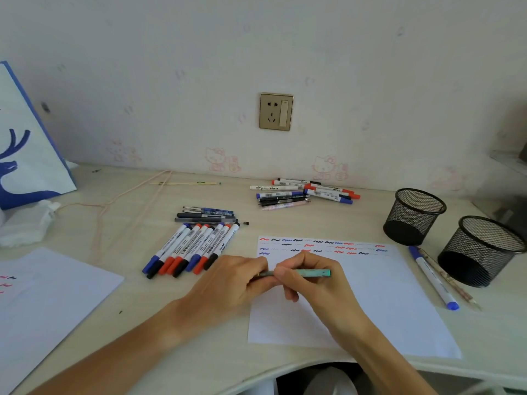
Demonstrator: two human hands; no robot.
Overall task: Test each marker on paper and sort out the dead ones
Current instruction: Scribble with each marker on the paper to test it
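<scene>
A teal pen (309, 273) lies level between both hands above the white test paper (379, 297). My left hand (231, 283) pinches its left end and my right hand (310, 280) grips its middle. The paper's top rows carry several red, blue and black squiggles (322, 246). A row of whiteboard markers (191, 249) lies to the left of the paper, with thin pens (206, 214) behind them. Another pile of markers and pens (305, 192) sits near the wall. A blue-capped marker (433, 277) and a thin patterned pen (449, 279) lie right of the paper.
Two black mesh pen cups (413, 216) (482, 250) stand at the right. A second paper sheet (48, 303) lies at the left front, a white-blue bag (25, 143) at far left, a pink cord (128, 198) across the desk, and a wall socket (276, 111) behind.
</scene>
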